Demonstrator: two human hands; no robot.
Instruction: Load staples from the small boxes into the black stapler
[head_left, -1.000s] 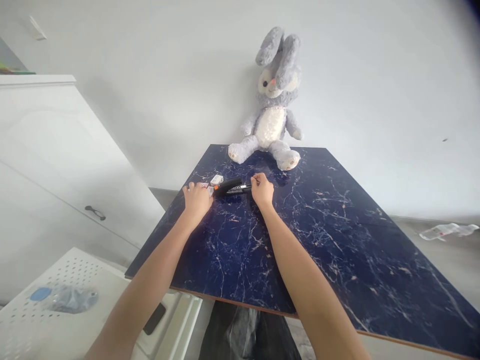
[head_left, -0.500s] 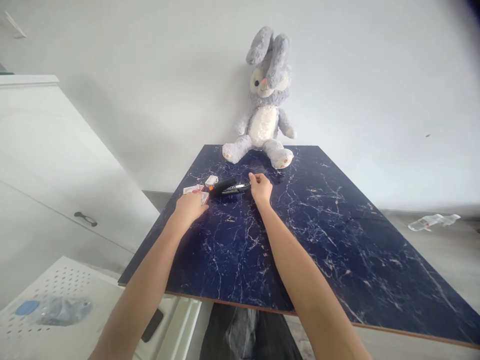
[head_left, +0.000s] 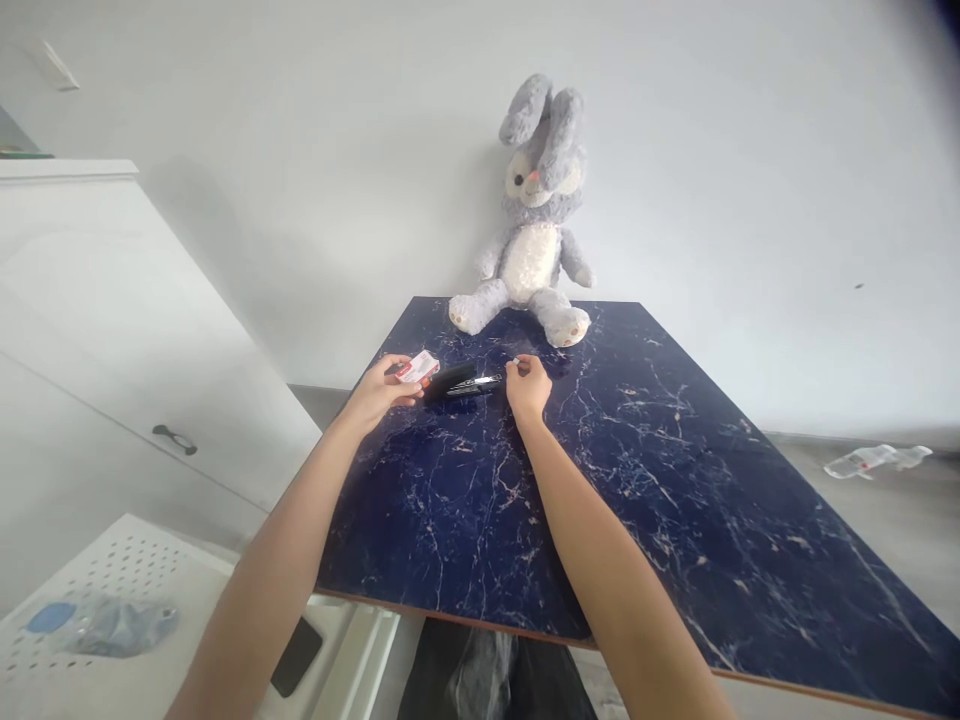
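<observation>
My left hand [head_left: 382, 392] holds a small red-and-white box [head_left: 418, 367], fingers and thumb on its edges, just above the table. Close to its right lies a black stapler [head_left: 450, 380] with its top raised and the metal magazine [head_left: 478, 382] showing. My right hand [head_left: 529, 385] is closed in a pinch beyond the stapler's right end. A small pale piece [head_left: 516, 362] shows at its fingertips, too small to name for certain.
A grey plush rabbit [head_left: 534, 260] sits at the back of the dark blue marbled table [head_left: 637, 500], against the wall. On the lower left, a white perforated surface [head_left: 142, 555] bears a clear bottle [head_left: 124, 627] and a dark phone [head_left: 297, 657]. A white cabinet [head_left: 112, 330] stands left.
My left hand has lifted the red-and-white box from the table and turned it face up. My right hand has drawn slightly away from the stapler's end. The view has shifted a little.
</observation>
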